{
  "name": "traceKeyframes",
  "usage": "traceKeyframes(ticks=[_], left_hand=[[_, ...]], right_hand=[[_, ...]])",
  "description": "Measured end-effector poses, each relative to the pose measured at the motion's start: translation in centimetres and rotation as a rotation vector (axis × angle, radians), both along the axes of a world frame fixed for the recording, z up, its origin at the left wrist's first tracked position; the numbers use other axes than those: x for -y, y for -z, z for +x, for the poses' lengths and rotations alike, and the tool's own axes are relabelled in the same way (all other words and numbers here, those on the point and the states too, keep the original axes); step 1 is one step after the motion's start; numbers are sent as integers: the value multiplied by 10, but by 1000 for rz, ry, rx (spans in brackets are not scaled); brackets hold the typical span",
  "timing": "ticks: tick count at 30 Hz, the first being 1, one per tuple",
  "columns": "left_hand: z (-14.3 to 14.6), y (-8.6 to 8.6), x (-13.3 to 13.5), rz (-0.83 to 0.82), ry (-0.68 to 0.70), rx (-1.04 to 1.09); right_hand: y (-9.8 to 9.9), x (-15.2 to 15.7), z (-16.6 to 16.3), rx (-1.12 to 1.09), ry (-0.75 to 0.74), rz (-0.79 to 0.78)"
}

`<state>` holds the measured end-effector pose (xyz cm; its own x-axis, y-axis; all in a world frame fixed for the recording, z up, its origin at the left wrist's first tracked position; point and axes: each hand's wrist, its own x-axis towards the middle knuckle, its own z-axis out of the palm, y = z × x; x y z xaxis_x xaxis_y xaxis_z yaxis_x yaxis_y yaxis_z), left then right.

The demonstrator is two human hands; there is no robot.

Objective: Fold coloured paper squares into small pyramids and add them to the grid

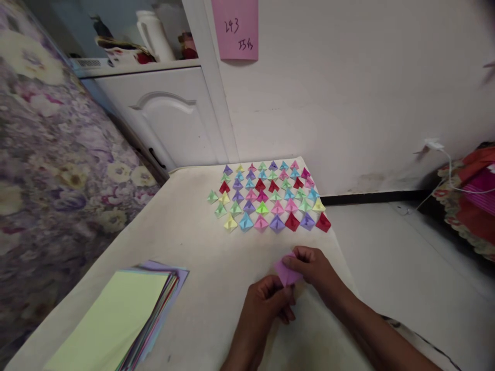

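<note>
A small pink-purple piece of folded paper (pixel 288 274) is held between my two hands above the near part of the table. My left hand (pixel 266 299) pinches its lower corner between thumb and fingers. With the thumb on its face, my right hand (pixel 307 263) grips the upper right edge. Creases show on the paper, though the fingers cover some of it. Beyond the hands, several rows of small folded paper pieces (pixel 277 222) in many colours stand on the table.
A stack of coloured paper sheets (pixel 116 309), light green on top, lies at the table's left. The pale tabletop (pixel 170 226) ends at the right above the floor (pixel 386 247). A white cabinet (pixel 166 118) and a wall with a pink note (pixel 237 31) stand behind.
</note>
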<state>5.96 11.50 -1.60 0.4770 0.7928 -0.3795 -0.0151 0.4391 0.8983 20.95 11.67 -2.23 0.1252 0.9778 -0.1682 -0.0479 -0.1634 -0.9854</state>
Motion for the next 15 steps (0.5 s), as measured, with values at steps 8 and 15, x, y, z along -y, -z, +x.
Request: traceKeyframes(ticks=[8,15], left_hand=[[0,6,-3,-27,-133,73],[5,6,1,45,-104,-6]], right_hand=[[-1,3,-4,-90,-22,-35],[1,4,-5,1,-26,-2]])
